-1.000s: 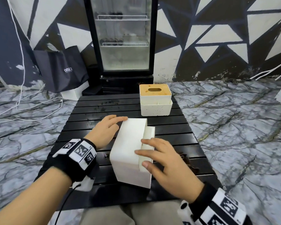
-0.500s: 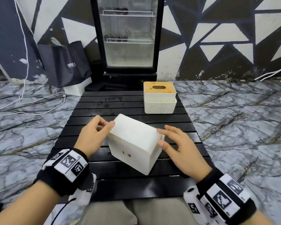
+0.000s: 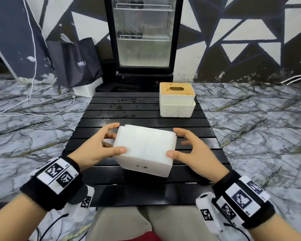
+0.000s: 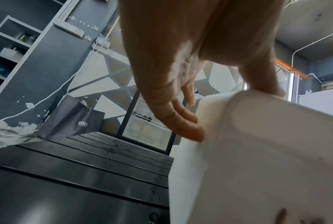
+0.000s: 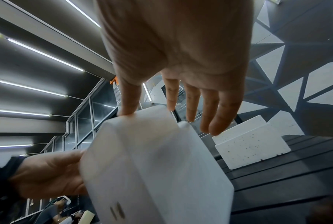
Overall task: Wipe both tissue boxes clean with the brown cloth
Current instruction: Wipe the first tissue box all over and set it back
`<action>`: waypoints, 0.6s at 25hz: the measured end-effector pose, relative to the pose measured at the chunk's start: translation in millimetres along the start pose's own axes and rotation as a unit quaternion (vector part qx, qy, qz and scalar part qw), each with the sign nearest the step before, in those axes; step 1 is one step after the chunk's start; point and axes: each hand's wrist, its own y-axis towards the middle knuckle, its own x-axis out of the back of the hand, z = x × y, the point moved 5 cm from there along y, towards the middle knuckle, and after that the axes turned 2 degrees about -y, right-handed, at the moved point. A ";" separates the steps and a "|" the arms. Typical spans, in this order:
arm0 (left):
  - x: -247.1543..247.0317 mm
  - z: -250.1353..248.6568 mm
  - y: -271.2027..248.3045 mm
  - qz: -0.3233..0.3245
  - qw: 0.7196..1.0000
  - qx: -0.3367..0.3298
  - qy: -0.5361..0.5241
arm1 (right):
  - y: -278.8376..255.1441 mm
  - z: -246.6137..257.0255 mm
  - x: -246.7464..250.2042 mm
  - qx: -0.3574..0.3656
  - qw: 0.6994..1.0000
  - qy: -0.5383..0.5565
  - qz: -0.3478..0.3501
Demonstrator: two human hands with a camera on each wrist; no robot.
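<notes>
A plain white tissue box (image 3: 144, 146) lies tilted over the near half of the black slatted table (image 3: 129, 108), with two small dark marks on its near face. My left hand (image 3: 114, 139) grips its left end, thumb on top and fingers (image 4: 181, 121) against the side. My right hand (image 3: 176, 142) touches the near right corner with the thumb only; its fingers (image 5: 209, 109) are spread straight, off the box (image 5: 156, 166). A second white, speckled tissue box (image 3: 176, 103) with a stained wooden lid stands at the table's far right. A brown blur (image 5: 328, 212) shows low in the right wrist view; it may be the cloth.
A glass-door fridge (image 3: 143, 35) stands just behind the table. A black bag (image 3: 75, 63) leans against the wall at the left, with white cables (image 3: 30, 101) across the marble floor. My knees sit under the table's near edge.
The near box has turned from standing on end to lying with a broad face up. My right hand slid off its top to the right corner; my left thumb came onto the top.
</notes>
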 end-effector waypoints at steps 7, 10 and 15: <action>-11.7 8.5 -32.8 0.129 0.989 0.020 0.070 | -19.8 -8.8 -20.4 -0.014 0.983 0.024 0.181; -13.9 5.6 -38.4 0.094 0.994 -0.003 0.050 | -24.0 -10.4 -23.0 0.007 0.985 0.061 0.161; -28.7 -1.1 -38.2 0.054 0.995 -0.052 0.065 | -21.8 -18.9 -18.8 0.015 0.989 0.089 0.119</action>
